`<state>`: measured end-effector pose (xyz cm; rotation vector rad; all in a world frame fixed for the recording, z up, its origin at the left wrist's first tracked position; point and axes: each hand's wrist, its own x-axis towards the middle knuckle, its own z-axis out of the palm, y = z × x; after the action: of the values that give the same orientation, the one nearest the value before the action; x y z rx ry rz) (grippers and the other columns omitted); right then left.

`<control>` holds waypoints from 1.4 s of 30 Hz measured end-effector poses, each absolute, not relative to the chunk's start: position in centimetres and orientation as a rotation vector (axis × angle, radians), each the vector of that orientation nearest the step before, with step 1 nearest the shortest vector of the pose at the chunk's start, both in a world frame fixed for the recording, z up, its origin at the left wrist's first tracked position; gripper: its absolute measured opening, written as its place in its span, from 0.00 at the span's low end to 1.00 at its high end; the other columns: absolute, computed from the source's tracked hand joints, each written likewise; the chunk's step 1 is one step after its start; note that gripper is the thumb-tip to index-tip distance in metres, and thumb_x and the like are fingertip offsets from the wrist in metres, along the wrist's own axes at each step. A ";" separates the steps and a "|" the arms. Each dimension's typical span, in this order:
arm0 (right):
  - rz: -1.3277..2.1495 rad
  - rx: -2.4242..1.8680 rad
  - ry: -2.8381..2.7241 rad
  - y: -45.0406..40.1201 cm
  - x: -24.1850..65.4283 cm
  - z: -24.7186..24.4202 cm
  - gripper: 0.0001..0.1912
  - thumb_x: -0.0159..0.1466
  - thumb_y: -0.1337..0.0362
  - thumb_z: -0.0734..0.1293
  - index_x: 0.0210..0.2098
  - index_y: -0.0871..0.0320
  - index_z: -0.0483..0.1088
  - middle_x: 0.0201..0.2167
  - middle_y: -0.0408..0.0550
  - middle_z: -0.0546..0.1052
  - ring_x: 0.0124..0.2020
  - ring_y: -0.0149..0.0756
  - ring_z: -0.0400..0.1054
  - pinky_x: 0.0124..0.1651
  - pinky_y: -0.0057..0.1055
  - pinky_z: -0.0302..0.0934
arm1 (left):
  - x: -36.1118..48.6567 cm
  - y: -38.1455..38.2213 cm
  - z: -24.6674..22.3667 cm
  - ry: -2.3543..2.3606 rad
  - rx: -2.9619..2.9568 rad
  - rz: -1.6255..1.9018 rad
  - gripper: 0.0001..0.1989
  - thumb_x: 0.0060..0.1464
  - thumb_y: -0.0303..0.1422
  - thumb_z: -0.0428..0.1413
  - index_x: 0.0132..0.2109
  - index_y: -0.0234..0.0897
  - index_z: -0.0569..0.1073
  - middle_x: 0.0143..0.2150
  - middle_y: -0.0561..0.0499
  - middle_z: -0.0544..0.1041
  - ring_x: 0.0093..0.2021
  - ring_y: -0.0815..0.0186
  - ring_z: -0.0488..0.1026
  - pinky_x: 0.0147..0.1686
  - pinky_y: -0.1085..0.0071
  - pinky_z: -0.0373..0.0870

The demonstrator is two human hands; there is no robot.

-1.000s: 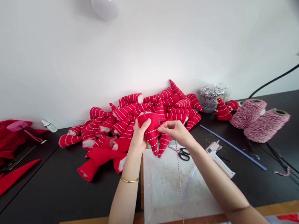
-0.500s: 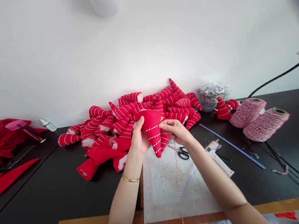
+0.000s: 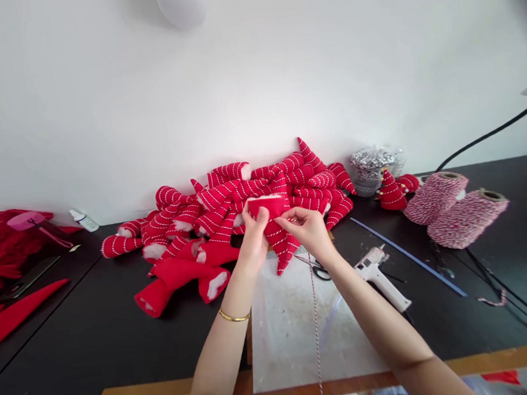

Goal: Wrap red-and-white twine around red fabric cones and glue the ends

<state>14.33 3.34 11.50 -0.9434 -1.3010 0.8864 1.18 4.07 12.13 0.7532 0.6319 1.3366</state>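
Passable at lower left over the black tabletop (image 3: 97,350), short of the forearms (image 3: 220,347). Blocked through the middle by the heap of red stuffed cones (image 3: 245,193), with left hand (image 3: 254,238) and right hand (image 3: 312,230) in front. Open over the white mat (image 3: 279,342) at lower centre, except around the hanging twine (image 3: 316,327) and scissors (image 3: 320,272). Hemmed in at right by glue gun (image 3: 382,279), bluish stick (image 3: 407,256), twine spools (image 3: 468,218) and black cables (image 3: 507,282).

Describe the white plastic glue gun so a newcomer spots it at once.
On the black tabletop, find the whitish translucent sheet below the hands. Just to its right lies the white plastic glue gun, nozzle pointing away from the person. Unlike the long, straight blue strip farther right, it is pistol-shaped with a thick handle.
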 end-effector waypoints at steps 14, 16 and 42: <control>1.423 -0.814 -1.242 3.7 16.3 12.3 0.21 0.51 0.48 0.78 0.25 0.59 0.72 0.13 0.31 0.56 0.15 0.20 0.38 0.18 0.27 0.29 | 0.0 3.9 13.4 0.619 0.915 1.291 0.18 0.52 0.39 0.66 0.50 0.45 0.76 0.47 0.50 0.82 0.55 0.52 0.76 0.53 0.58 0.74; 1.434 -0.808 -1.225 3.9 16.2 12.1 0.21 0.51 0.48 0.79 0.25 0.59 0.72 0.14 0.31 0.56 0.15 0.19 0.37 0.18 0.27 0.29 | -0.1 3.8 13.4 0.611 0.881 1.233 0.18 0.52 0.40 0.66 0.50 0.44 0.77 0.45 0.50 0.82 0.54 0.52 0.76 0.52 0.57 0.75; 0.791 -0.944 -1.423 2.6 13.8 11.6 0.12 0.59 0.56 0.73 0.27 0.58 0.75 0.20 0.42 0.70 0.22 0.29 0.58 0.27 0.28 0.53 | 0.3 4.8 11.3 0.746 0.896 1.364 0.34 0.50 0.38 0.69 0.62 0.51 0.65 0.59 0.50 0.76 0.58 0.56 0.74 0.54 0.62 0.73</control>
<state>13.78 2.61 11.60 -0.9444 -1.4225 0.7915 0.34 4.78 11.33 0.8961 0.7461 1.3638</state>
